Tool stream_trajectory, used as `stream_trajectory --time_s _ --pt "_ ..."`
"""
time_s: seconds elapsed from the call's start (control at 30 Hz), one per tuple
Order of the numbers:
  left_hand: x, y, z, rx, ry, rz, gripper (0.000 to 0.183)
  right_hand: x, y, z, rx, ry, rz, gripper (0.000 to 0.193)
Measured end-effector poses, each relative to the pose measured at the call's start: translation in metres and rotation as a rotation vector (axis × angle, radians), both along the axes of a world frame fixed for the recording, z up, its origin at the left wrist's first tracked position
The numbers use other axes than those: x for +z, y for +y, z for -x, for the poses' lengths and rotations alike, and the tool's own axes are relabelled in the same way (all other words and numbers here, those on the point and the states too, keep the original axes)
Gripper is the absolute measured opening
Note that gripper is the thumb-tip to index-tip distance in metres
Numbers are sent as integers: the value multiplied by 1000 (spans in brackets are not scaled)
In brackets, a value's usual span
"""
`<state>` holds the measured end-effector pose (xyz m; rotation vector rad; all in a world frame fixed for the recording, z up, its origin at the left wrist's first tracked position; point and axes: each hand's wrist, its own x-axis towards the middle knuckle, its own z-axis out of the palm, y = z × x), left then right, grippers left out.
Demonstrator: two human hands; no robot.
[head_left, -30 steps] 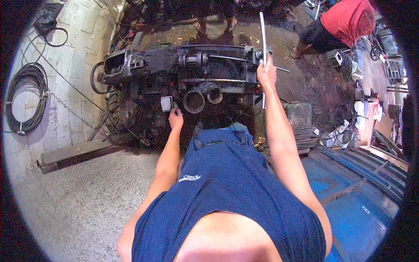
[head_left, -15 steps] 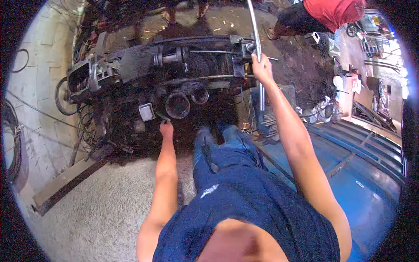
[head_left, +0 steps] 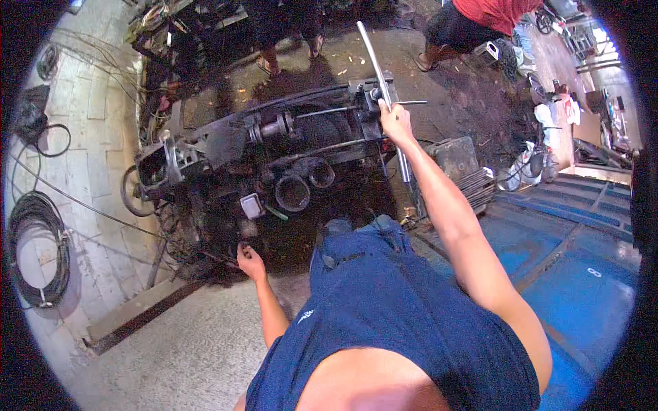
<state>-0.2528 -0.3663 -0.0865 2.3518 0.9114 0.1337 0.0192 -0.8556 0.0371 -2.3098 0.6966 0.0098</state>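
A long, dark, greasy metal machine [head_left: 226, 145] with rods and a spool-shaped part lies across in front of me. At its right end my right hand [head_left: 396, 125] is closed round a long bare metal bar [head_left: 371, 51], which slants from far left to near right. My left hand [head_left: 251, 262] is low at the machine's near side, fingers curled at a small dark part; whether it grips that part I cannot make out. Just beyond it are a pale square box [head_left: 251, 205] and a small green piece [head_left: 277, 214]. Two dark round openings [head_left: 293, 193] face up beside them.
Blue metal panels [head_left: 576, 274] lie at the right, beside a stack of thin rods [head_left: 466, 192]. A coiled black hose [head_left: 38, 250] hangs on the left wall. Beyond the machine are one person's sandalled feet [head_left: 315, 46] and another person in a red shirt [head_left: 490, 14].
My left hand has left the green piece and moved nearer me, to the dark part below the box. My right hand still holds the bar, now leaning further left at its far end. The view has shifted.
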Motion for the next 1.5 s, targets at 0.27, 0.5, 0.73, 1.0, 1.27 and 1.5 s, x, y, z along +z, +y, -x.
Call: stream_trajectory --time_s 0.27,0.5,0.73,1.0,1.27,1.5 --pt "37 -36 -115 -153 -253 152 36 6 23 10 14 -63 -32 48" --pt "90 -64 -163 -427 -353 -100 31 4 5 10 17 -111 -6 51" --pt "141 -121 -259 -802 -457 -100 21 14 14 30 -36 55 24 44" --pt "193 -306 -457 -1558 -677 -348 34 14 30 105 -136 136 -37 37" --pt "117 -454 -573 -2084 -79 -1180 10 21 26 119 -242 115 -23 31" --pt "86 -449 -592 -2043 -171 -1021 11 7 5 122 -197 -1 -10 18"
